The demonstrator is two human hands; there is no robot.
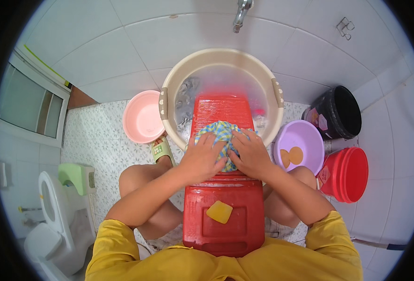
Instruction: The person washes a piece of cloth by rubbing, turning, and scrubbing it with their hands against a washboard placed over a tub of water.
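Note:
A bunched blue, yellow and white checkered cloth (222,132) lies on the ribbed part of a red plastic washboard (221,107). My left hand (202,158) grips the cloth's left side, and my right hand (248,153) its right side, fingers curled over it. A yellow bar of soap (219,212) rests on the board's flat near end, close to my body. The far end of the board dips into a large beige basin (221,54) of cloudy water. Grey fabric (186,96) soaks at the basin's left, and a small pink thing (259,112) at its right.
A pink basin (143,136) stands left of the big one. To the right are a purple basin (310,133) holding two orange-brown discs, a black bucket (347,112) and a red bucket (355,173). A tap (239,18) juts from the tiled wall. A toilet (59,206) stands far left.

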